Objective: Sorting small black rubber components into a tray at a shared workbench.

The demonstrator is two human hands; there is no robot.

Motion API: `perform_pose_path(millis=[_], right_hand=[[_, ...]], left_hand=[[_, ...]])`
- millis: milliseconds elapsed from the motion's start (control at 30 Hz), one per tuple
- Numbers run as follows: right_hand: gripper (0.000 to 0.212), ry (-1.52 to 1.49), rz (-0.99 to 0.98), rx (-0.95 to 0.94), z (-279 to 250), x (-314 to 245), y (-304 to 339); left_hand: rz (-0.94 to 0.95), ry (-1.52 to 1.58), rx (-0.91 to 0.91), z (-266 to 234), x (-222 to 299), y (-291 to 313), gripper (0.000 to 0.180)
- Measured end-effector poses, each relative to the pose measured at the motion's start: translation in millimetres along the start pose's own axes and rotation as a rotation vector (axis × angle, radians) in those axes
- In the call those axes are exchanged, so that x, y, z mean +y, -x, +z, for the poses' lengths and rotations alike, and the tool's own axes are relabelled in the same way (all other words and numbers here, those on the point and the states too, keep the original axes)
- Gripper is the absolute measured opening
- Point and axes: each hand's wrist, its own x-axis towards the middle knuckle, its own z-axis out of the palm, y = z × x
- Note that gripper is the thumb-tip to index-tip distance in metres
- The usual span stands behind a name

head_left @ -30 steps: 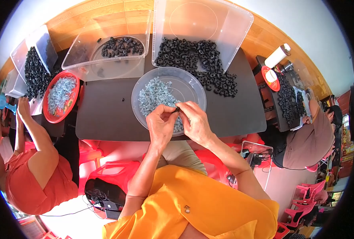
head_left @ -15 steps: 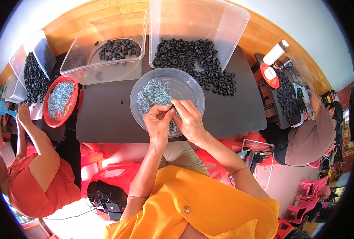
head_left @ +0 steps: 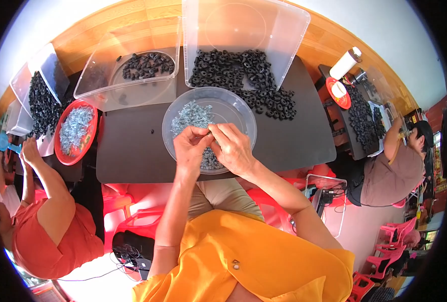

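Note:
My left hand point(head_left: 190, 149) and my right hand point(head_left: 233, 151) meet fingertip to fingertip over a round clear plastic basin point(head_left: 249, 113). Thumbs and fingers are pinched together on both. What they grip is small and mostly hidden; only a dark speck shows between the tips. In the basin lie many small silvery-blue coil springs point(head_left: 193, 115), heaped toward its far left, with more below my hands. Just beyond the basin, black ring-shaped plastic parts point(head_left: 276, 103) spill onto the dark table point(head_left: 294, 143).
A clear box on its side point(head_left: 248, 30) holds more black parts at the back. Left of it, another clear bin point(head_left: 133, 93) contains smaller black pieces. A red basin of springs point(head_left: 93, 133) stands at the left, near a co-worker in red point(head_left: 52, 236). Another person point(head_left: 392, 171) sits at the right.
Both my hands have moved slightly left, still pinched together. The whole view has shifted a little. At the right, the other person has raised an arm.

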Motion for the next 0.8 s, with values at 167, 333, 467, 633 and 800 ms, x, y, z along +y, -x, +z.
perform_pose_path(millis=[167,333,467,633,800], right_hand=[[0.055,-0.055,0.252,-0.077,-32,-6,-6],[0.018,0.030,0.350,0.158,-42,36,9],[0.014,0.193,0.469,0.168,-46,85,19],[0.017,0.241,0.582,0.010,-33,121,24],[0.014,0.352,0.371,-0.029,-21,136,20]], left_hand=[[0.215,-0.561,-0.108,-24,56,-52,0.013],[0.722,-0.883,0.330,-30,147,-120,0.018],[0.989,-1.175,0.384,-32,143,-133,0.026],[0.844,-0.896,0.188,-9,99,-67,0.025],[0.377,-0.579,-0.007,-2,50,-14,0.020]])
